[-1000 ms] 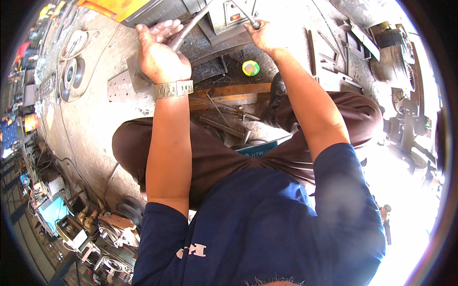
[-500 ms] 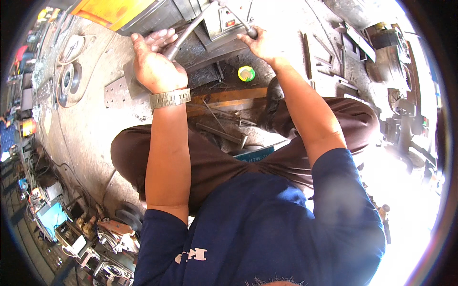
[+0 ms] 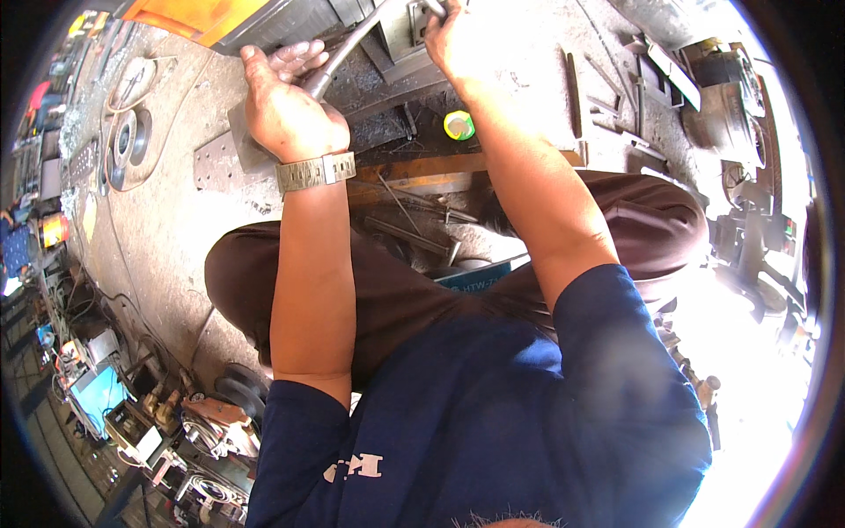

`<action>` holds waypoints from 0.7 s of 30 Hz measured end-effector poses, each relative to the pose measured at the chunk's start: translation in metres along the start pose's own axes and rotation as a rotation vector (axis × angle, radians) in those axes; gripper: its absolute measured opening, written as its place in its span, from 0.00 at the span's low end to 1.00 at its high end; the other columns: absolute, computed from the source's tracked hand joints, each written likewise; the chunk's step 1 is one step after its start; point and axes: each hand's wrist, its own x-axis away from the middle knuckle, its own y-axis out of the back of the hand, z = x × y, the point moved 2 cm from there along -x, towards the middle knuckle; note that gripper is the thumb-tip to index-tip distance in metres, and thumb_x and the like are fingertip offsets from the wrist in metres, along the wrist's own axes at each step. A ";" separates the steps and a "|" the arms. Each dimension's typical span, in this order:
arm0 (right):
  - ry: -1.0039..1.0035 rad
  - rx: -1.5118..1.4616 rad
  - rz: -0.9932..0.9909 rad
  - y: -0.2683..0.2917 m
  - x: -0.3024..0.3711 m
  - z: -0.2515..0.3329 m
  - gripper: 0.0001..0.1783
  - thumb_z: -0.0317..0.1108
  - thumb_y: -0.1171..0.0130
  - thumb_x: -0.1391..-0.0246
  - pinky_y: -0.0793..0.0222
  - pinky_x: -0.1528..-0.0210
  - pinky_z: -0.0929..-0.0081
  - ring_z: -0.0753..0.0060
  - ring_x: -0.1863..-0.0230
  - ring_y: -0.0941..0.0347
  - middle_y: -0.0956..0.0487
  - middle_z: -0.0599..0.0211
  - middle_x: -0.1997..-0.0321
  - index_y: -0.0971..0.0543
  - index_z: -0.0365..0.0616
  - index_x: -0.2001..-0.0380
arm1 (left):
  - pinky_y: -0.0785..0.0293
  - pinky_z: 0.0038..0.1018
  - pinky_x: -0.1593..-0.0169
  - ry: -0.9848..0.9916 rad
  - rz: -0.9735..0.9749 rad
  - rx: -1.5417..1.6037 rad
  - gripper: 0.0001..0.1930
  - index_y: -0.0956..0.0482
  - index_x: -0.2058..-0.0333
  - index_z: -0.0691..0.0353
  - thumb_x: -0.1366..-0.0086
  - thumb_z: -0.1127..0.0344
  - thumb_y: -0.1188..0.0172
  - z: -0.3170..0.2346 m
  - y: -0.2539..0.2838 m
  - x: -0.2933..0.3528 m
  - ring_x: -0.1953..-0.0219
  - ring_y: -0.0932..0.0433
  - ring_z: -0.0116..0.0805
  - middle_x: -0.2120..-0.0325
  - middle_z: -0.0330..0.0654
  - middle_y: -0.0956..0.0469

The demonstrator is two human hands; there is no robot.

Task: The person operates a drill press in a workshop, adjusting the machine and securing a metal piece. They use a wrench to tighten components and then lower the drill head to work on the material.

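Note:
My left hand (image 3: 295, 119), with a watch on its wrist, is open, palm turned up and fingers stretched out. Close against its right side lies the thick end of a long grey metal bar (image 3: 348, 55), which slants up and right; whether the palm bears on it is unclear. A dark flat plate (image 3: 249, 145) shows beneath this hand. My right hand (image 3: 449, 48), at the top edge, is closed round a metal rod with a dark grip (image 3: 435, 8). Glare washes out part of that hand. Behind the bar stands a grey metal frame (image 3: 387, 92).
An orange panel (image 3: 189, 18) rises at the upper left. A round green-yellow object (image 3: 459, 125) lies before my crossed legs, near an orange-brown beam (image 3: 422, 169) and loose metal rods (image 3: 409, 233). Steel pieces (image 3: 656, 75) are at the right; discs and cable (image 3: 130, 145) at the left.
My right hand has moved up and to the left, taking the dark-gripped rod toward the top edge. The left hand stays nearly still beside the bar.

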 end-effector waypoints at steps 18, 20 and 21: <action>0.002 -0.159 0.460 0.025 0.007 -0.045 0.29 0.65 0.41 0.38 0.24 0.49 0.60 0.52 0.56 0.17 0.14 0.56 0.61 0.15 0.53 0.50 | 0.19 0.36 0.55 0.026 -0.010 -0.035 0.24 0.25 0.66 0.68 0.21 0.50 0.54 0.004 0.002 -0.003 0.66 0.18 0.44 0.70 0.54 0.18; 0.021 -0.144 0.458 0.024 0.008 -0.050 0.29 0.64 0.42 0.37 0.25 0.48 0.60 0.52 0.55 0.17 0.14 0.56 0.61 0.15 0.53 0.50 | 0.20 0.36 0.55 0.035 -0.010 -0.045 0.25 0.25 0.66 0.68 0.21 0.49 0.55 0.004 0.002 -0.002 0.66 0.18 0.44 0.70 0.54 0.18; 0.022 -0.159 0.466 0.024 0.009 -0.047 0.29 0.64 0.42 0.36 0.25 0.48 0.60 0.53 0.55 0.17 0.14 0.56 0.60 0.15 0.52 0.49 | 0.20 0.35 0.55 0.033 -0.018 -0.067 0.25 0.24 0.66 0.68 0.21 0.49 0.55 0.004 0.002 -0.001 0.66 0.18 0.44 0.70 0.54 0.18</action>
